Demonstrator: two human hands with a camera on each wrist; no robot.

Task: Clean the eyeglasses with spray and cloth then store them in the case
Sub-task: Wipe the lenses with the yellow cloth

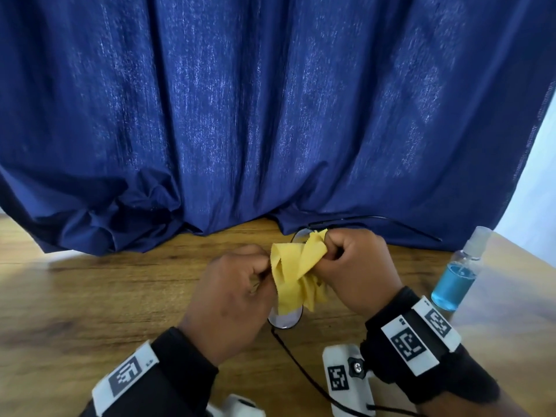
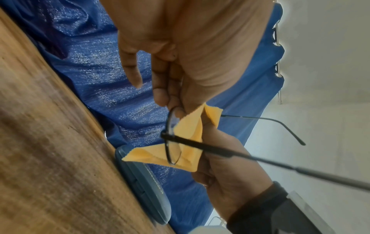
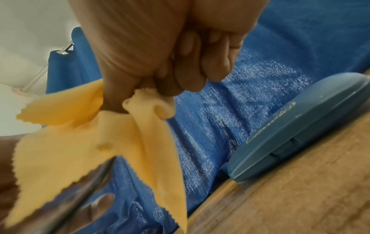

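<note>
A big blue curtain (image 1: 270,115) fills the back of the scene, bunching where it meets the wooden table (image 1: 90,296). Tucked against its folds lies the blue case (image 3: 290,126), closed, lying flat on the wood and, it seems, waiting for the last step. Off to the right stands the spray bottle (image 1: 457,275), upright, part-filled with blue liquid, well apart from the work, so the spraying looks done with.

Now to the action, above the middle of the table. The left hand (image 1: 231,293) is clenched on the eyeglasses (image 2: 173,142), fingers curled on the frame near one lens, steadying them in the air so the lens can be rubbed. The right hand (image 1: 352,266) is grasping the yellow cloth (image 1: 296,275), bunched in finger and thumb and pressed to the other lens, with loose corners hanging below. Both temples are unfolded; the near one runs back towards the person, the far one reaches out to the curtain.

My read: the wiping step is in hand, and folding and casing are yet to come.
</note>
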